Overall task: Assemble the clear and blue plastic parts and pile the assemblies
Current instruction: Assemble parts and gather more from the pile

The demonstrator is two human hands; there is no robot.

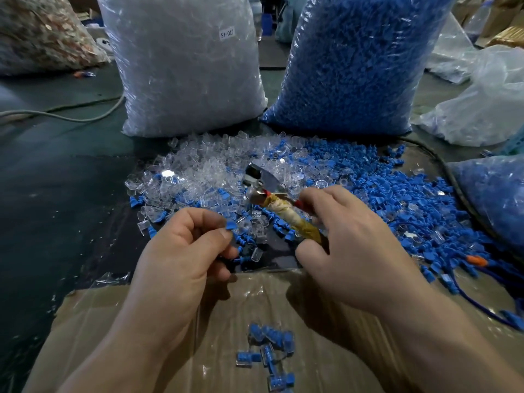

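My left hand (181, 251) pinches a small blue plastic part (231, 225) between thumb and forefinger, just above the near edge of the loose parts. My right hand (348, 245) hovers over the taped handle of a pair of shears (279, 202) lying on the parts; its fingers are loosely curled and whether they hold anything is hidden. A heap of clear parts (204, 165) lies at centre left and a heap of blue parts (391, 194) at the right. Several finished blue-in-clear assemblies (269, 353) lie on the cardboard (113, 321) near me.
Two big bags stand behind the heaps: one of clear parts (184, 66), one of blue parts (354, 63). More plastic bags (482, 109) sit at the right, a smaller blue-filled bag (493, 194) too. A grey cable (71, 116) runs across the dark floor at the left.
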